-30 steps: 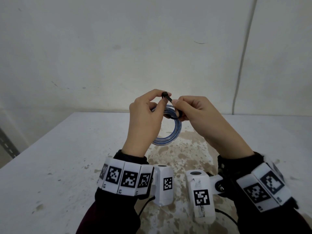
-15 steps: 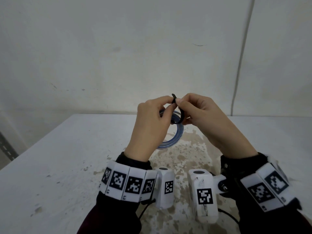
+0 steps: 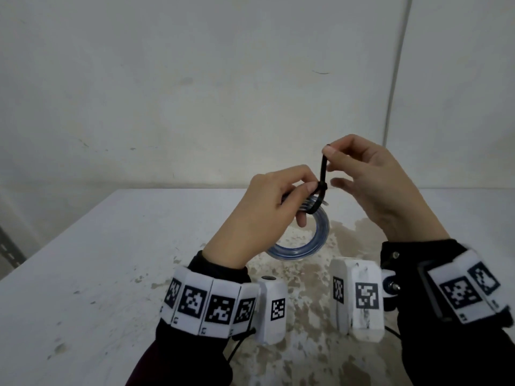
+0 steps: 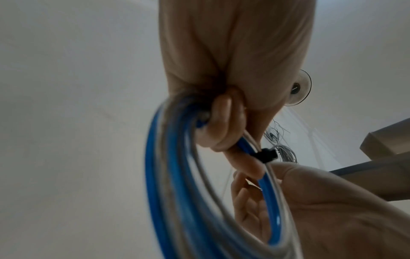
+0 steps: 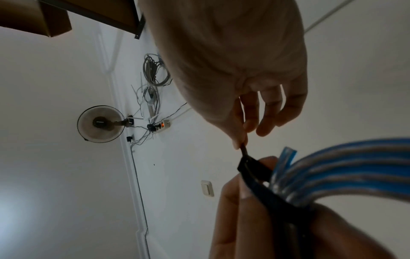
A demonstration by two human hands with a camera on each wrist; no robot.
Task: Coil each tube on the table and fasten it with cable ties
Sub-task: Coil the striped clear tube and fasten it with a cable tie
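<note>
A coil of clear tube with a blue stripe [image 3: 306, 246] hangs in the air above the table [image 3: 97, 260]. My left hand [image 3: 281, 201] grips the top of the coiled tube [image 4: 175, 184], thumb beside the cable tie's head. A black cable tie [image 3: 405, 190] is looped round the bundle at that spot. Its tail stands straight up, and my right hand [image 3: 359, 162] pinches the tail's tip between thumb and forefinger. In the right wrist view the black cable tie [image 5: 255, 173] wraps the blue tube [image 5: 343, 175] just below my pinching fingers [image 5: 238, 138].
The white table has a worn brown patch [image 3: 320, 316] under my hands. A pale wall [image 3: 195, 93] rises behind its far edge, with a thin conduit [image 3: 395, 65] running down at the right. No other tube or tie shows on the table.
My right hand has drawn the tie's tail upward and away from the coil, and the loop has closed in round the tube. The left hand keeps its hold on the coil.
</note>
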